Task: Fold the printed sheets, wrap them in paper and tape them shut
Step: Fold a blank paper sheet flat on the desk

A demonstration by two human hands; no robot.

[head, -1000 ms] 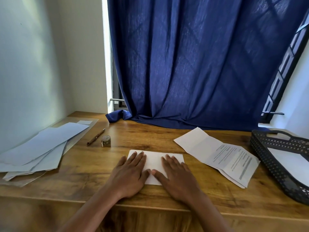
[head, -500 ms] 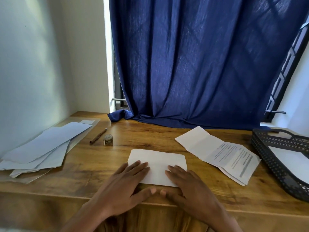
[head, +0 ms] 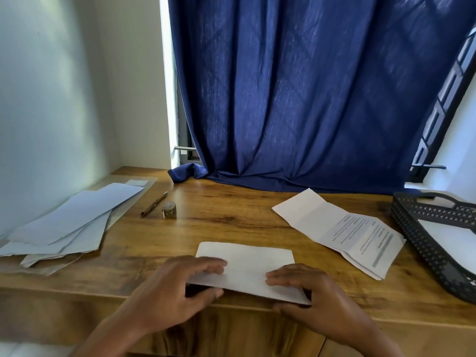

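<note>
A folded white paper packet (head: 251, 266) lies at the wooden desk's front edge, its near edge lifted off the wood. My left hand (head: 177, 287) pinches its near left corner, fingers on top and thumb beneath. My right hand (head: 316, 297) pinches the near right corner the same way. A creased printed sheet (head: 342, 228) lies unfolded to the right. A small tape roll (head: 169, 210) stands at the back left, next to a pen (head: 154, 203).
Several pale blue sheets (head: 67, 222) are piled at the desk's left by the wall. A black perforated tray (head: 438, 240) holding white paper sits at the right edge. A blue curtain (head: 309, 99) hangs down onto the back of the desk (head: 231, 217).
Both hands slid from lying flat on top of the packet back to its near edge. They now pinch the two near corners, and that edge has come up off the desk.
</note>
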